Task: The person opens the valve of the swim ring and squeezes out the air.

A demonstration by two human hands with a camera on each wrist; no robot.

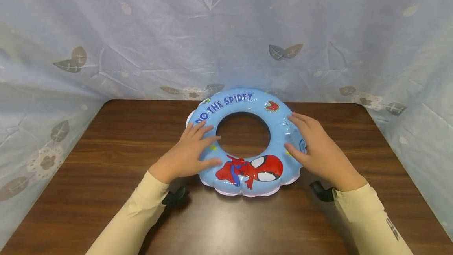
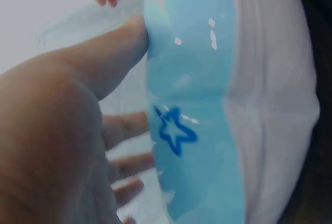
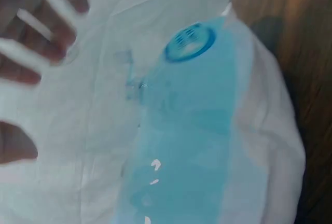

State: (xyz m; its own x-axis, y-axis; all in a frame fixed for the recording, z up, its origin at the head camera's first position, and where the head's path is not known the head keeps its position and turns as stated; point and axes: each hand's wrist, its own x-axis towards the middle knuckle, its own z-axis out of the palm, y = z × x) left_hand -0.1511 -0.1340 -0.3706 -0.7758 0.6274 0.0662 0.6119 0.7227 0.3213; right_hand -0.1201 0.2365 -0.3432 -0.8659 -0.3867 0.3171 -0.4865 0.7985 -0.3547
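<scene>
A blue inflatable swim ring [image 1: 255,105] with a red cartoon figure and lettering lies on the wooden table, its pale scalloped edge toward me. Over its left side my left hand [image 1: 187,154] is spread, fingers fairly straight. In the left wrist view the thumb [image 2: 136,32] meets the edge of the ring [image 2: 192,79], beside a blue star print. My right hand [image 1: 322,152] hovers at the ring's right side with fingers apart. A gap shows between those fingers [image 3: 52,42] and the ring [image 3: 192,115] in the right wrist view. Neither hand grips it.
A pale grey-blue curtain [image 1: 212,30] with leaf and flower prints surrounds the back and sides of the table [image 1: 106,160]. Dark wrist devices [image 1: 322,192] sit below both sleeves. The ring's far edge lies close to the curtain.
</scene>
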